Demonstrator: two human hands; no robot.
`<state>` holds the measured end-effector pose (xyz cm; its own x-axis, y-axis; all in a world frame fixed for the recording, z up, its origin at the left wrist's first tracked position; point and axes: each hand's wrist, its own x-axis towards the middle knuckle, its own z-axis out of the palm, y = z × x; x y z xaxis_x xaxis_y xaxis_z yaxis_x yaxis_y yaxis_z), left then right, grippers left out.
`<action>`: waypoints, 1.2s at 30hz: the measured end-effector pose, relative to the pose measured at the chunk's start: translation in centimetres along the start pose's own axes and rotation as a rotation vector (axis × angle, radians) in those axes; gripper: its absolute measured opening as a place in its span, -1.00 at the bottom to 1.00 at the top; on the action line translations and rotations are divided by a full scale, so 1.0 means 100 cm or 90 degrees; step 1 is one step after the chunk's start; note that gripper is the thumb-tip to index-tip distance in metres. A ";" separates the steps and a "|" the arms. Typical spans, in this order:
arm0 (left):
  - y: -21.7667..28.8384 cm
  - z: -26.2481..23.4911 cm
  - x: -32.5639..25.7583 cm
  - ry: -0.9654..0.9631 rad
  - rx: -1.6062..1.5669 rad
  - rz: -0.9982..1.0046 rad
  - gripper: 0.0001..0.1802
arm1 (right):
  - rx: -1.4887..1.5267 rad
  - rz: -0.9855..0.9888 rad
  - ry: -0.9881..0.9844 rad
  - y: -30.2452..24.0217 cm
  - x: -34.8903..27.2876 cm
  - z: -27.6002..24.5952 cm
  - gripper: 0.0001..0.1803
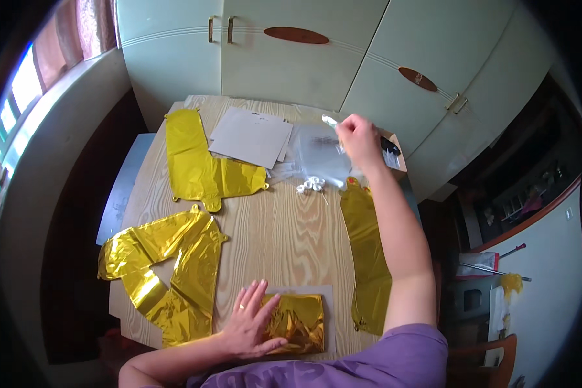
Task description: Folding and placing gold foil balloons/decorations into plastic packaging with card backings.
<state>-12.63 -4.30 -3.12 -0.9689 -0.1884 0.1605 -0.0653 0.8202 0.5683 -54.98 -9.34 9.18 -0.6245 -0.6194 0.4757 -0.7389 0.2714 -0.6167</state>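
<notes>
One folded gold foil balloon lies on grey card at our table's near edge, beneath our flat, spread left hand. Our right hand pinches a small white item above clear sleeves. If our palm slid, folds might spring loose.

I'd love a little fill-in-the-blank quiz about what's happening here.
1. The hand wearing a ring is the ____ one.
2. Under it, the folded foil has the metallic colour ____.
3. The other hand holds a small object coloured ____.
4. The person's shirt is ____.
Missing words: left; gold; white; purple.
</notes>
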 end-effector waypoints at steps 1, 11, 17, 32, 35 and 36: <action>0.002 -0.010 0.002 0.025 -0.025 0.016 -0.01 | -0.002 -0.026 -0.018 -0.016 -0.029 -0.005 -0.81; -0.024 0.000 0.068 0.199 0.383 0.138 -0.20 | 0.152 0.062 -0.255 -0.037 -0.259 0.036 -0.85; -0.052 -0.006 0.059 0.270 0.297 0.020 -0.36 | -0.028 0.005 -0.033 -0.054 -0.328 -0.013 -0.82; -0.068 0.000 0.019 0.005 0.305 0.047 -0.63 | 0.021 0.001 -0.020 -0.078 -0.457 -0.027 -0.52; -0.062 -0.008 0.015 -0.002 0.313 0.056 -0.68 | 0.136 0.160 0.193 -0.051 -0.519 -0.053 -0.63; -0.059 -0.011 0.015 -0.003 0.318 0.056 -0.70 | 0.200 0.224 0.180 -0.049 -0.542 -0.059 -0.64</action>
<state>-13.45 -10.02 -5.38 -0.9770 -0.1051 0.1856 -0.0881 0.9913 0.0975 -19.00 27.19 -9.87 -0.8958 -0.2973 0.3304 -0.3895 0.1671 -0.9057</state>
